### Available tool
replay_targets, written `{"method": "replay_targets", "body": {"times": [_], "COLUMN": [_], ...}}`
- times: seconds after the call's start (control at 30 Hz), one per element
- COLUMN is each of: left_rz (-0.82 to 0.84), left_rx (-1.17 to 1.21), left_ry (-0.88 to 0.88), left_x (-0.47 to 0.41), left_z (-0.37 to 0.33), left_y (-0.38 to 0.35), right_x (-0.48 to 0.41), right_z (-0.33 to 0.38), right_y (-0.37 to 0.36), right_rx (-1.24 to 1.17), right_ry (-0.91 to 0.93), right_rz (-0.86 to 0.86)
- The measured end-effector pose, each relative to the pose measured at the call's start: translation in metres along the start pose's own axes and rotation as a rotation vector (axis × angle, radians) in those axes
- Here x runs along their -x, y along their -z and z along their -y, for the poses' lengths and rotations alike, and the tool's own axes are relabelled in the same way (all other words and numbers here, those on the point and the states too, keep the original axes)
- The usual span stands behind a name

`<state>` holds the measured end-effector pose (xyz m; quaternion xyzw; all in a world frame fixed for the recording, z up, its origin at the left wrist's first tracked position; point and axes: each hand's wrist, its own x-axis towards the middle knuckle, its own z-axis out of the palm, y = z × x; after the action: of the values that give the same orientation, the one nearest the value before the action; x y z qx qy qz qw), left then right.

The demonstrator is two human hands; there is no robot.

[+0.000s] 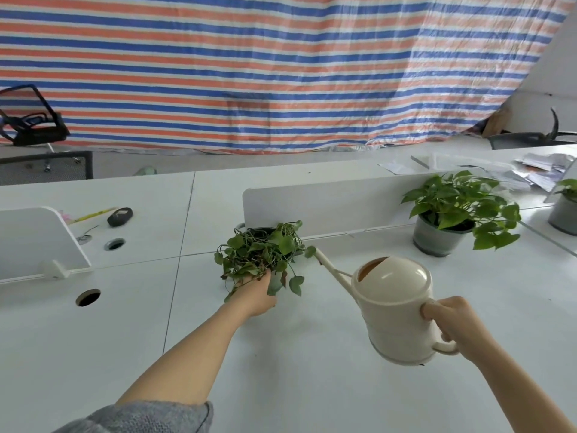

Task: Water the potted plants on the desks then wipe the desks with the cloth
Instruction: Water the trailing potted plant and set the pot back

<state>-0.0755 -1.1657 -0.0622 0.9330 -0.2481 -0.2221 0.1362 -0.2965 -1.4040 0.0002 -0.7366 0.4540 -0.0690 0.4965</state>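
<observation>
A wilted trailing plant in a dark pot stands on the white desk, against a low white divider. My left hand reaches under its drooping leaves and touches them; the fingertips are hidden by foliage. My right hand grips the handle of a cream watering can, held above the desk. The can's long spout points up and left, and its tip lies at the plant's right edge. A healthy green plant in a grey pot stands at the right. No cloth is visible.
A third potted plant sits at the far right edge, with papers behind it. A black object and a yellow pencil lie at the left, near cable holes. White dividers cross the desks. Office chairs stand before a striped tarp.
</observation>
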Motion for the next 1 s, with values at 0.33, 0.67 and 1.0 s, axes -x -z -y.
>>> {"method": "replay_targets", "body": {"times": [0.33, 0.67, 1.0], "left_rz": [-0.008, 0.024, 0.010], "left_rx": [-0.048, -0.085, -0.121], "left_ry": [-0.009, 0.004, 0.018], "left_x": [-0.006, -0.006, -0.008], "left_z": [0.003, -0.002, -0.001], "left_y": [-0.001, 0.000, -0.003], "right_x": [-0.010, -0.021, -0.032], "right_z": [-0.049, -0.078, -0.093], "right_y": [-0.007, -0.021, -0.030], "right_rx": [-0.247, -0.304, -0.346], "right_ry": [-0.070, -0.020, -0.032], "right_rz": [-0.192, -0.259, -0.272]}}
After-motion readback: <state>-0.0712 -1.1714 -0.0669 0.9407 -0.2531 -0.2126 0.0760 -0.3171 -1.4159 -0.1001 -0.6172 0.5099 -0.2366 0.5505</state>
